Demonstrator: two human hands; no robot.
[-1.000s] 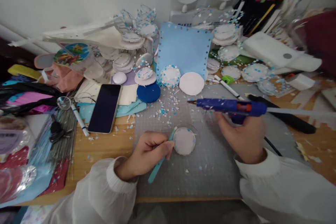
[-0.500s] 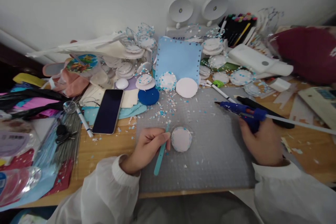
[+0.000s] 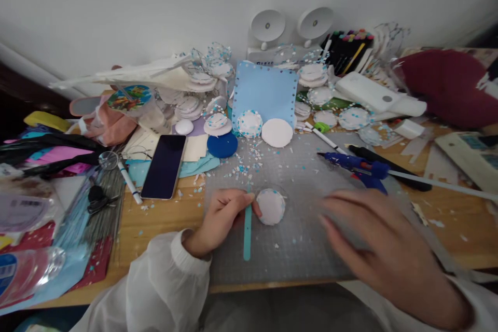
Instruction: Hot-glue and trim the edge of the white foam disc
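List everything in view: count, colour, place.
Glue gun: one, blue, mat's right side
Mat: one, grey, centre
Phone: one, black, left of mat
Stick: one, teal, left fingers
Card: one, light blue, behind mat
Discs: several, white, centre and back
Lamps: two, white, back
Pad: one, blue, mat's far left
Markers: many, mixed, back right
Bottle: one, clear, near left
Table: one, brown, underneath
Left hand: one, bare, near centre
Right hand: one, bare, near right

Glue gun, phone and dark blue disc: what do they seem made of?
Glue gun: probably hard plastic, blue and moulded-looking.
Phone: likely glass front, dark and smooth; its pale rim could be metal or plastic.
Dark blue disc: fairly matte, perhaps fabric or plastic; texture unclear.
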